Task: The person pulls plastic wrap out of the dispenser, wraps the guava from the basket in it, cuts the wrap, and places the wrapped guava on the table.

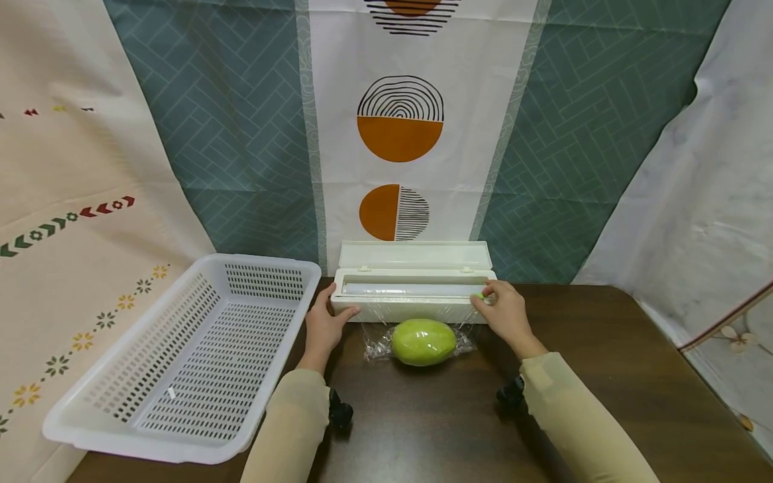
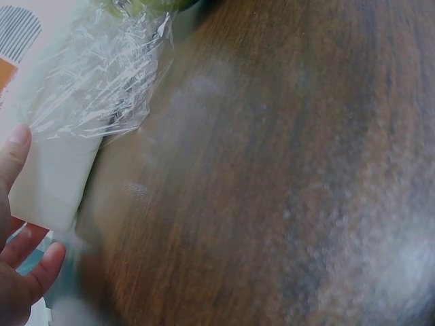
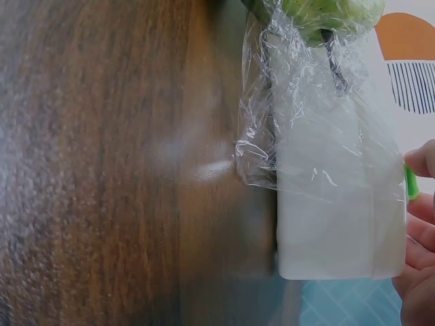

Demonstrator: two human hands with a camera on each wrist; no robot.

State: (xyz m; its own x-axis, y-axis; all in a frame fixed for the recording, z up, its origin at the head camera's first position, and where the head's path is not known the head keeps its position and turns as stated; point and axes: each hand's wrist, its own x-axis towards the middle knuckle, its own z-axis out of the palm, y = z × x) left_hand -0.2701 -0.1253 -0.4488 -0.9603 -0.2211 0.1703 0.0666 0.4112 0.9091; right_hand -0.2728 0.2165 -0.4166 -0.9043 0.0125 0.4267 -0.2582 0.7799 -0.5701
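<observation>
A white cling film dispenser (image 1: pixel 417 310) stands on the table with its lid (image 1: pixel 417 255) raised and the film roll (image 1: pixel 410 290) showing inside. My left hand (image 1: pixel 323 329) holds the dispenser's left end, thumb on the front. At the right end, my right hand (image 1: pixel 506 314) pinches a small green slide cutter (image 3: pixel 412 182) between thumb and fingers. Clear film (image 3: pixel 319 156) hangs down over the front. It runs to an oval green fruit (image 1: pixel 423 342), whose exact kind I cannot tell, lying wrapped in film just before the dispenser.
To the left stands a large white perforated plastic basket (image 1: pixel 241 396), with a small white scrap (image 1: pixel 172 392) on its floor. The dark wooden table (image 1: pixel 417 429) extends toward me and to the right. Patterned cloth (image 1: pixel 241 134) hangs right behind the dispenser.
</observation>
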